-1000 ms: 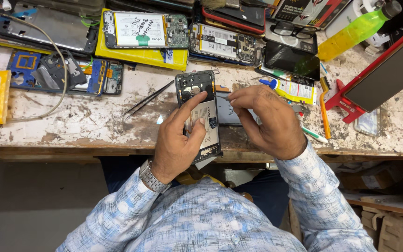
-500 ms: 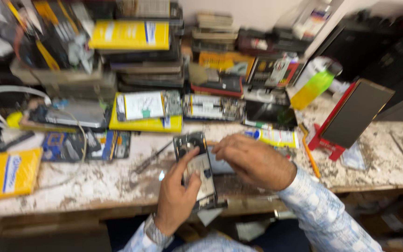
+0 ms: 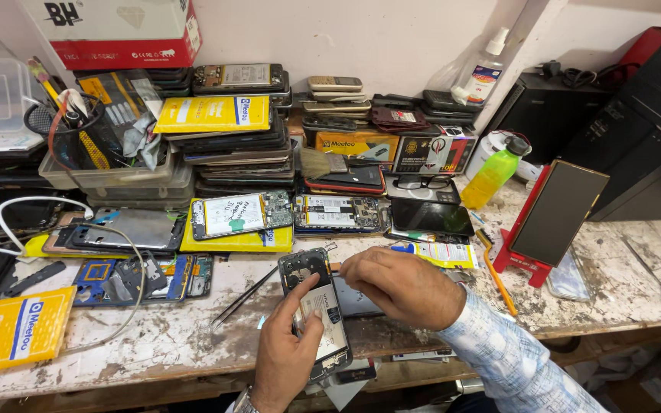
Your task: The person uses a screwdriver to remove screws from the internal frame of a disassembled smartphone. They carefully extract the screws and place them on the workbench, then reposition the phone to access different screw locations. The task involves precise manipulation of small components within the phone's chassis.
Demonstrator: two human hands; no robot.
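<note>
Centrally, left hand (image 3: 288,352) gripping opened phone (image 3: 317,310), right hand (image 3: 403,284) touching it

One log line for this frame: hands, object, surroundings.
left hand: holds opened phone | right hand: fingers at phone's top edge | tweezers: on bench, left of phone

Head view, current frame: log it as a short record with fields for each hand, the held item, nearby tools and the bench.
left hand: grips an opened phone from below, thumb across its exposed back
right hand: rests fingers-down at the phone's upper right edge, on the bench
tool nearby: tweezers lying on the bench left of the phone, untouched
bench: worn, paint-stained top
behind: stacks of phones, a green bottle, a dark phone on a red stand
</note>
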